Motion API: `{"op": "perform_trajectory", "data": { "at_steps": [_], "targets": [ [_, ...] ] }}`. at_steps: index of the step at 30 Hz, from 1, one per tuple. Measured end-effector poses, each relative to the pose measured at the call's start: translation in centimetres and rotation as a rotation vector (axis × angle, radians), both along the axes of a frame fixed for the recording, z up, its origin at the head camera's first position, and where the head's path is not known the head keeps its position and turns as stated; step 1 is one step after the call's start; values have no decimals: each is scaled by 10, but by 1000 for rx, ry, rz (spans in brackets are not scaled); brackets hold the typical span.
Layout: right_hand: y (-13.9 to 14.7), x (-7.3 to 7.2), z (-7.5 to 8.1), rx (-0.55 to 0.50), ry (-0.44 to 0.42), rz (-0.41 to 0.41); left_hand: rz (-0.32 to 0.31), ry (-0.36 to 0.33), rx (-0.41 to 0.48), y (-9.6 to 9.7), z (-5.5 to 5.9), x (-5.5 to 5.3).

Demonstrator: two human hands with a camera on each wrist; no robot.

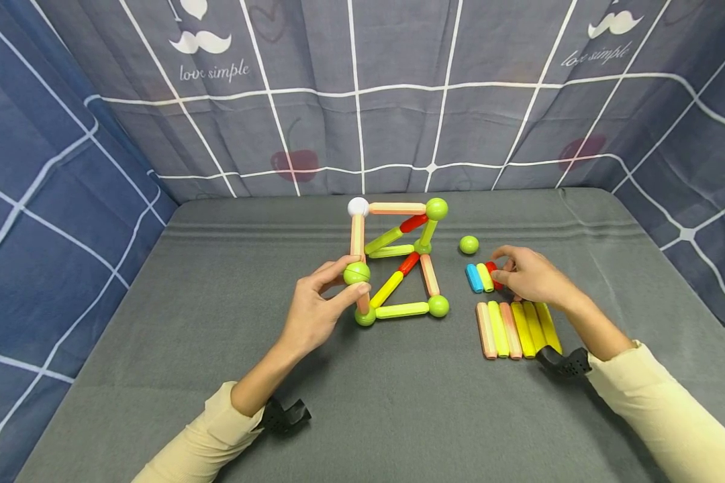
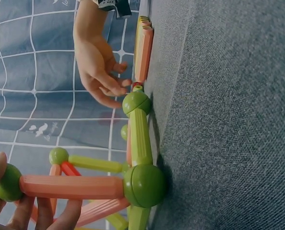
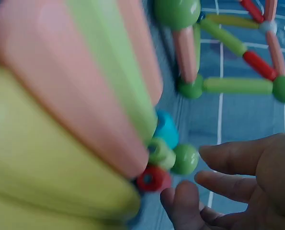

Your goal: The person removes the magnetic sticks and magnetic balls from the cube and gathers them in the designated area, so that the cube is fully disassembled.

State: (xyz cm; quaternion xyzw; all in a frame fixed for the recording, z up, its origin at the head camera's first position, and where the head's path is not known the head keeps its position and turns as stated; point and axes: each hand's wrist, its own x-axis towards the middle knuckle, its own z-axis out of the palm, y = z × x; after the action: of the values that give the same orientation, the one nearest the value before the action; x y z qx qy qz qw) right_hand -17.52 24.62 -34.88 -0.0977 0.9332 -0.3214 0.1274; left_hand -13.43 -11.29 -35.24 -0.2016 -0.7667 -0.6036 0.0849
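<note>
- Ball-and-rod frame (image 1: 402, 310) in plastic-looking green, peach, yellow and red sits on the grey cloth tabletop (image 1: 399, 402), roughly mid-table, left of the spares
- Left hand (image 1: 317, 308) has a shiny green seamed ball (image 1: 356, 273) pinched between thumb and fingers, at the top of the frame's near left corner
- Right hand (image 1: 534, 275) is over at the spares, fingers bent with a gap between thumb and fingertips, right next to a short red tube-like piece (image 3: 160, 178); can't tell if any fingertip touches it
- Done, as I see it: near left upright is in, a peach rod links the held ball back to a glossy white ball (image 1: 358, 206), another peach rod runs across the back top, so I'd call it past halfway maybe
- Left to do, I reckon: the near right green ball (image 1: 438, 306) has no upright on it, so that top corner is missing
- Lying loose: short blue piece (image 1: 474, 278), short yellow-green piece (image 1: 485, 277), plain green ball (image 1: 468, 245) and a row of six long ribbed rods (image 1: 499, 329) in peach, yellow-green and yellow
</note>
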Motion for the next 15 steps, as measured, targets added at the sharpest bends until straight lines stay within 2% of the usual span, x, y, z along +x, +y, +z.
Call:
{"op": "perform_trajectory", "data": {
  "at_steps": [4,8,11,15],
  "targets": [
    [-17,11,1,-47,37,43,0,0,-1,-1,0,1],
    [-41,23,-3,-106,61,166,0,1,3,-1,0,1],
    [-59,29,-7,-77,115,245,-2,4,4,-2,0,0],
    [-73,32,-13,2,187,277,-13,9,11,-1,0,-1]
  ]
}}
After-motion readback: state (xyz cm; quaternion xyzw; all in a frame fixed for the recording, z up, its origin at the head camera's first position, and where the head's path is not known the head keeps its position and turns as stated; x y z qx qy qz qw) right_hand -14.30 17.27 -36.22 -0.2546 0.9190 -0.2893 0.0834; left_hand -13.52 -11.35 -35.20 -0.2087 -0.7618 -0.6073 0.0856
